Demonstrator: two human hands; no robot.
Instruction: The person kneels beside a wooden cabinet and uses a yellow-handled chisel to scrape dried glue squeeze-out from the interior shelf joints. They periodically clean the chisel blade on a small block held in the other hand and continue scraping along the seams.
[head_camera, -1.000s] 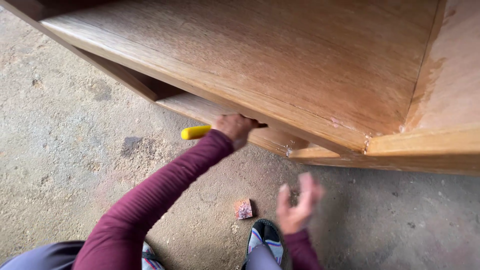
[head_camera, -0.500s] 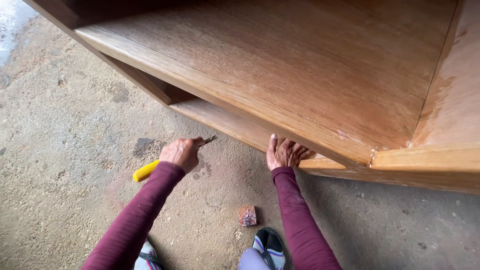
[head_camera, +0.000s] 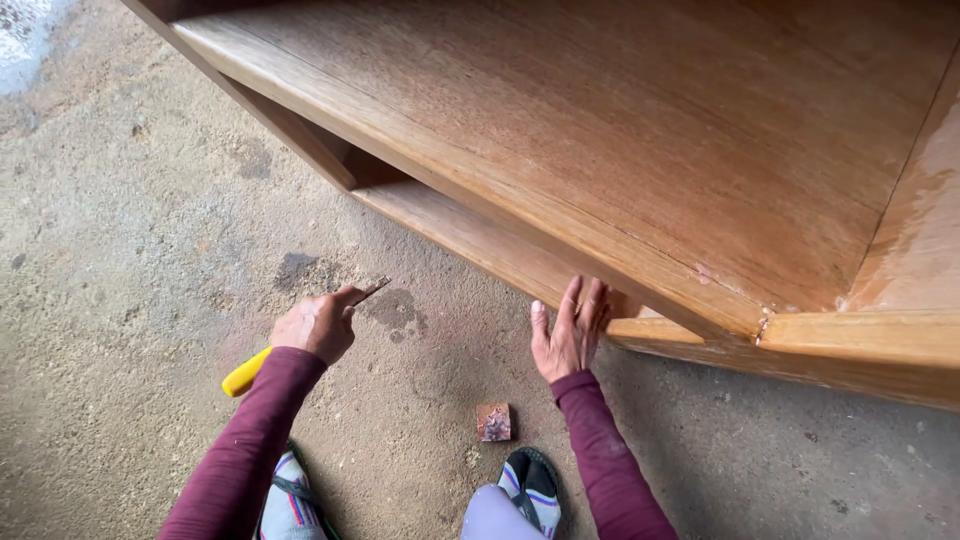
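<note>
Wood of the cabinet (head_camera: 620, 150) fills the top of my view, lying on the concrete floor (head_camera: 120, 250). My left hand (head_camera: 318, 325) is clenched around a tool with a yellow handle (head_camera: 245, 373); its thin tip (head_camera: 372, 290) points toward the cabinet but does not touch it, it is over a dark stain on the floor. My right hand (head_camera: 570, 330) is released, fingers flat and spread, touching the lower rail (head_camera: 470, 240) of the cabinet near the corner.

I judge two risks. The tip could slip on the smooth rail and scratch the wood, or go toward the open right hand, because this hand rests just beside the place where the tool is aimed. Also a small reddish block (head_camera: 493, 421) lies near my sandal (head_camera: 530, 485), and a foot could kick it.

Compared with half a second ago, both hands have come lower and away from the rail edge, and the view sits a little closer. One second ago the left hand was up at the rail and the right hand was in the air.
</note>
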